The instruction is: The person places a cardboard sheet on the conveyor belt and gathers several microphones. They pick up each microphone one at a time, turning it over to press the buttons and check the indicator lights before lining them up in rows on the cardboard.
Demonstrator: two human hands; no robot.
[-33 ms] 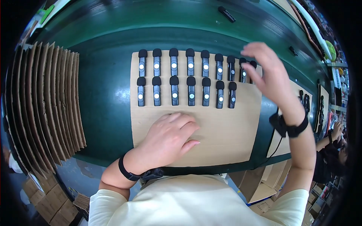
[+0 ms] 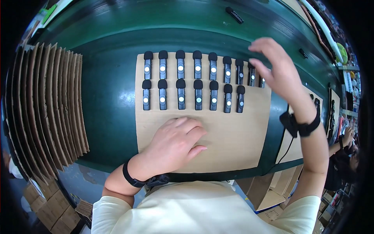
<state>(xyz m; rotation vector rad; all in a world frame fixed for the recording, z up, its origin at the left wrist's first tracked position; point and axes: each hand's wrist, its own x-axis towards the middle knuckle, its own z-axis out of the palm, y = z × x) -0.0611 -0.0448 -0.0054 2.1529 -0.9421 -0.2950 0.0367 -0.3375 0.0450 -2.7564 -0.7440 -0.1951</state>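
On a brown cardboard sheet (image 2: 230,144), small clip-on microphones with black foam caps lie in two rows: a far row (image 2: 180,67) and a shorter near row (image 2: 181,95). Each body bears a pale round spot. My left hand (image 2: 173,138) rests on the sheet below the near row, fingers loosely bent and thumb apart, holding nothing. Over the far row's right end is my right hand (image 2: 277,72), thumb and fingers spread with nothing between them. It is nearest to the last microphone (image 2: 262,81), which it partly hides. Whether it touches that one I cannot tell.
Upright cardboard sheets (image 2: 50,109) stand packed at the left of the green table (image 2: 107,93). Black pieces (image 2: 235,15) lie at the far side. Another sheet (image 2: 287,150) with microphones is on the right, above an open carton (image 2: 269,191). A co-worker's hand (image 2: 348,136) shows far right.
My right hand has drawn slightly away to the right and farther from me, uncovering a little more of the far row's end. My left hand stays in place.
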